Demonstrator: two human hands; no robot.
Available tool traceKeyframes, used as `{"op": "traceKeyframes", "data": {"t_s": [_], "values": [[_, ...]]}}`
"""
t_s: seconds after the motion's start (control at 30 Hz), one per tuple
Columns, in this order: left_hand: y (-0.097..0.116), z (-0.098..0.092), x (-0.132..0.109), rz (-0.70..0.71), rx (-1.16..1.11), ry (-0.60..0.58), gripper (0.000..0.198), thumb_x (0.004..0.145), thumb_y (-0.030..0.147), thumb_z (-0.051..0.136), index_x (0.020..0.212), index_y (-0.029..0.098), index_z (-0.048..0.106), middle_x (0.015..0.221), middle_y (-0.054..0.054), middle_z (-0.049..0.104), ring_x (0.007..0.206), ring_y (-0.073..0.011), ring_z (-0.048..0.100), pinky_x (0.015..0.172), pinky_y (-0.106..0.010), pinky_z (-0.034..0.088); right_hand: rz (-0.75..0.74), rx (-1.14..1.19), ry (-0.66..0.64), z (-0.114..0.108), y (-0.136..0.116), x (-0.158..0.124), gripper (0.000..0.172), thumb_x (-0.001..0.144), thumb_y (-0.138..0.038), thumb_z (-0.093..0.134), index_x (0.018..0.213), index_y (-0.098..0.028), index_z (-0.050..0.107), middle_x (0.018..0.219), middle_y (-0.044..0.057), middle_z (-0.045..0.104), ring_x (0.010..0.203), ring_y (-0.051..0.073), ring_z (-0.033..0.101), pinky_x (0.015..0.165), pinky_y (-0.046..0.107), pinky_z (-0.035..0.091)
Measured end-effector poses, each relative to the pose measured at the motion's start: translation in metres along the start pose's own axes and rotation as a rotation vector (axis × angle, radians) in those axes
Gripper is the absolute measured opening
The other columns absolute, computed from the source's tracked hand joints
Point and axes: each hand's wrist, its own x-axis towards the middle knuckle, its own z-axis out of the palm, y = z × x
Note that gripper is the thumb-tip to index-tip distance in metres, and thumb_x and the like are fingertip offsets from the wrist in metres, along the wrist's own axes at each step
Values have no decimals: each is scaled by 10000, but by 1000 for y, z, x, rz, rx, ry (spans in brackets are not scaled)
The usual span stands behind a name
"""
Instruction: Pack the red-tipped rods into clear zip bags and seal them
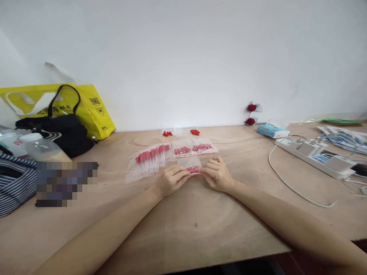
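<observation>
Between my hands, low over the middle of the table, is a small clear plastic bag (192,164) holding red-tipped sticks with pale shafts. My left hand (172,179) pinches its near left corner; the fingers of my right hand (217,174) are closed on the near right corner. Just beyond lie two filled clear bags side by side, a left one (181,149) and a right one (203,146). Left of them, several red-tipped sticks (153,153) lie in a slanted row on clear bags. The exact kind of the red tips is too small to tell.
Two small red clusters (167,133) lie by the wall. At left stand a yellow bag (99,110), a black cap (69,131) and a bottle (47,149). At right are a blue packet (273,130), a power strip (315,158), a loose white cable (289,193) and red artificial roses (251,114).
</observation>
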Motion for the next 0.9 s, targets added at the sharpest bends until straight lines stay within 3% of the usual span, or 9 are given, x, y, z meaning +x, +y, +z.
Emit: {"op": "traceKeyframes", "data": {"t_s": [0.43, 0.6, 0.9], "values": [[5, 4, 8, 130, 117, -1, 71, 803, 116, 548, 799, 164, 601, 761, -23, 670, 653, -137, 590, 627, -293, 454, 3, 29, -66, 7, -11, 6, 122, 841, -187, 440, 817, -182, 559, 706, 13, 601, 686, 126, 499, 693, 313, 268], [6, -3, 6, 72, 78, 1, 77, 806, 141, 538, 753, 166, 588, 699, -16, 647, 629, -129, 567, 633, -292, 457, -23, 18, -68, 1, -8, 4, 133, 838, -177, 427, 789, -179, 551, 681, 12, 588, 678, 127, 492, 688, 315, 271], [5, -19, -7, -19, 1, -46, 129, 825, 161, 536, 701, 161, 569, 614, -11, 591, 574, -125, 519, 568, -263, 426, 56, 78, -190, -3, -1, -9, 141, 861, -206, 392, 821, -188, 526, 738, 23, 576, 626, 104, 515, 506, 217, 313]]}}
